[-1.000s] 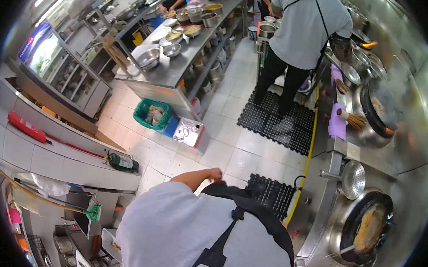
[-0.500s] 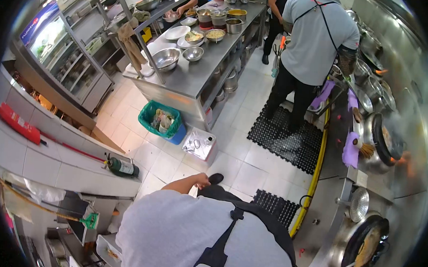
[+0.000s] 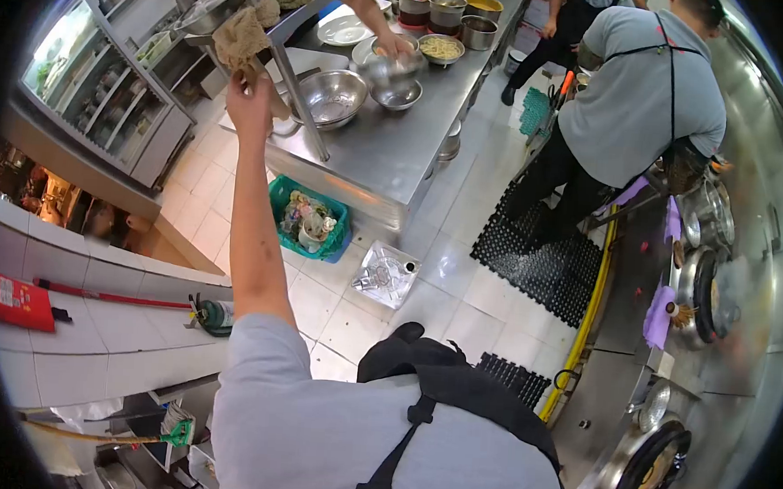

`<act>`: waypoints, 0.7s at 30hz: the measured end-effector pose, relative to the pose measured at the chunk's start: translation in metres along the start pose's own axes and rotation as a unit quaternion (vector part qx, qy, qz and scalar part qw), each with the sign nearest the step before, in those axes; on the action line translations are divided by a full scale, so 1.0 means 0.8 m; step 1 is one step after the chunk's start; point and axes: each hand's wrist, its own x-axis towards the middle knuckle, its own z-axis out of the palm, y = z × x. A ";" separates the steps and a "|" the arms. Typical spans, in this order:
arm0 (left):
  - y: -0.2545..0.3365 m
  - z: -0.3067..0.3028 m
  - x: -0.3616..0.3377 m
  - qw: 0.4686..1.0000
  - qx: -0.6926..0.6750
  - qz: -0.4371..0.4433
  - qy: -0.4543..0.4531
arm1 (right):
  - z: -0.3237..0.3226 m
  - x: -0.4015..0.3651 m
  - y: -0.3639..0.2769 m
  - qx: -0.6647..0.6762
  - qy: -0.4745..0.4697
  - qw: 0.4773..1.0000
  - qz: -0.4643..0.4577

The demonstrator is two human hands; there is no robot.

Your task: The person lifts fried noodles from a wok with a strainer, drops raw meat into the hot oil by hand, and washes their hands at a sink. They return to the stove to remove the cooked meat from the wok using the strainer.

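My left arm is stretched forward, and my left hand (image 3: 250, 102) is closed on a brown cloth (image 3: 241, 40) hanging at the corner of the shelf rack. Part of the cloth is bunched above the fingers and part hangs below, beside the metal post (image 3: 293, 93). Close to the hand, a large steel bowl (image 3: 332, 98) stands on the steel counter (image 3: 360, 159). A smaller steel bowl (image 3: 396, 94) is beyond it. My right hand is out of view.
Another person's hand (image 3: 393, 45) reaches over bowls on the counter. A green-lined bin (image 3: 279, 194) and a square metal tin (image 3: 385, 275) stand on the floor ahead. A co-worker (image 3: 639, 89) stands on a black mat (image 3: 532, 261) by the woks. A yellow hose (image 3: 590, 317) runs along the stoves.
My left hand has gone from beside my waist up to the hanging cloth and closed on it. My view has shifted nearer the counter. A co-worker's hand now reaches over the bowls.
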 end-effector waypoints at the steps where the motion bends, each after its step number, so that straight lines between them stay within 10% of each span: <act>1: 0.005 0.004 0.002 0.996 0.067 0.039 0.044 | 0.003 0.001 -0.009 0.003 0.004 1.000 -0.005; 4: 0.025 0.008 -0.048 0.995 0.071 0.017 0.062 | 0.010 -0.005 -0.015 0.013 0.018 1.000 0.002; 7: -0.046 0.039 -0.155 0.954 -0.095 -0.215 -0.184 | 0.016 -0.026 0.002 0.025 0.037 0.998 0.036; 12: -0.084 0.084 -0.252 0.824 -0.106 -0.512 -0.218 | 0.015 -0.075 0.082 0.053 0.075 0.986 0.136; 21: -0.174 0.158 -0.266 0.759 -0.242 -0.584 -0.156 | 0.043 -0.194 0.220 0.167 0.158 0.935 0.270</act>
